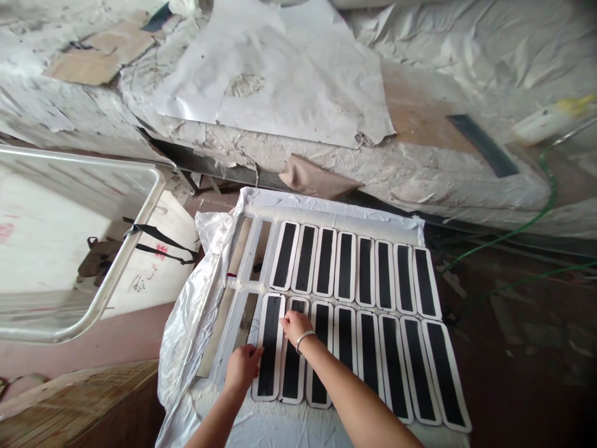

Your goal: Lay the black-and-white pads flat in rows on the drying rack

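A long white panel with rounded ends and a black centre strip (270, 354) lies at the left end of the front row on a sheet-covered board (298, 208). My left hand (243, 368) is closed at its left edge, fingers curled against the rim. On the opposite edge my right hand (296, 328), with a bracelet at the wrist, pinches with thumb and fingertips. The fingertips are partly hidden. Several like panels stand side by side in a back row (345, 267) and on to the right in the front row (405, 367). Bare slats (219, 336) show at the left.
Behind the board runs a bench under crumpled white sheeting (280, 68), with cardboard (97, 56) and a dark strip (484, 146) on it. A metal-framed cart (153, 186) stands left. A green hose (508, 229) crosses at right. A wooden crate (93, 407) is lower left.
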Motion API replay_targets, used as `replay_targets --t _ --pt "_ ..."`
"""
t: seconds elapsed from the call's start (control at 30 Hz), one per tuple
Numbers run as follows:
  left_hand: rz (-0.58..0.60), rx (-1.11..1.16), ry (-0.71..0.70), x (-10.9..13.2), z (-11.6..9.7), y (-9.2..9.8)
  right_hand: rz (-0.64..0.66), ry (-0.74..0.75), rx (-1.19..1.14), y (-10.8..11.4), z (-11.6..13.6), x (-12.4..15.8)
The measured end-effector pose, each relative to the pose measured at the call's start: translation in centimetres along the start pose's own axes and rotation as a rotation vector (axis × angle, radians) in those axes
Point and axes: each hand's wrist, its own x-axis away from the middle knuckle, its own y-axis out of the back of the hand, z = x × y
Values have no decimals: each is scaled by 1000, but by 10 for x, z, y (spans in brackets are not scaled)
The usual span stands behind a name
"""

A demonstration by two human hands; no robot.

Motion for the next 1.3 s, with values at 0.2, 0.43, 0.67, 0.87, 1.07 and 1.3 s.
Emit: replay_targets --t 0.2,0.43,0.67,0.87,1.07,1.3 --pt "-3 -116 -38 -5 -4 8 12 93 293 8 12 -6" --pt "45 -302 -97 -17 -4 14 -124 290 460 14 19 0" --pt "82 -423 -238 -21 1 21 -165 458 542 26 34 -24" --pt "137 -420 -310 -27 7 30 -122 398 597 29 52 -39" --pt "157 -386 -276 -32 17 32 -83 325 584 29 56 -36" --pt "211 -336 -206 -35 13 27 -91 254 560 26 59 -46"
